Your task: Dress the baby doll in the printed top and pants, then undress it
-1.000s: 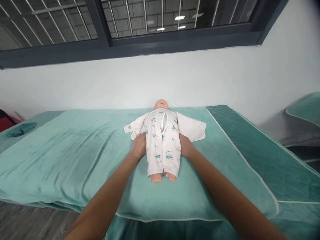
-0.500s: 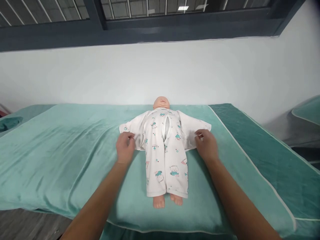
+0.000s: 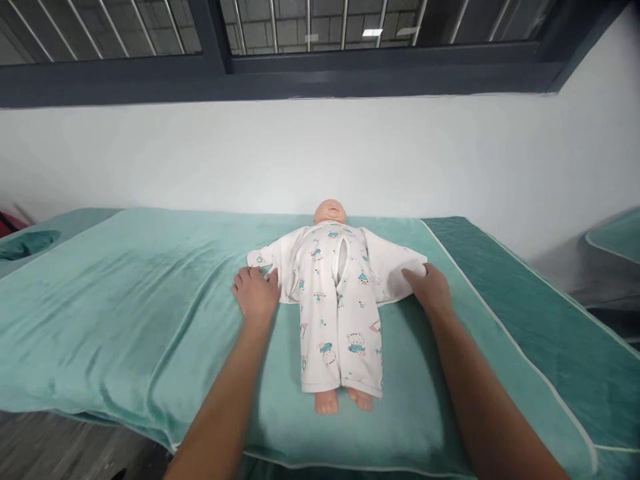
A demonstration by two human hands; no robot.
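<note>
Head view: left hand (image 3: 256, 295) spread, empty, beside animal-print clothes (image 3: 320, 333); right hand (image 3: 434, 290) half-curled at sleeve (image 3: 393, 263), hold unclear.

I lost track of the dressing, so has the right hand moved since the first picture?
Yes. The right hand has moved outward, to the right, from beside the trousers to the sleeve's edge, nearer the dark green cover.

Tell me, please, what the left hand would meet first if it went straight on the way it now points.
The left hand would probably meet the printed white sleeve cuff on the baby doll first, just ahead of it; whether they already touch is unclear from this view.
</note>
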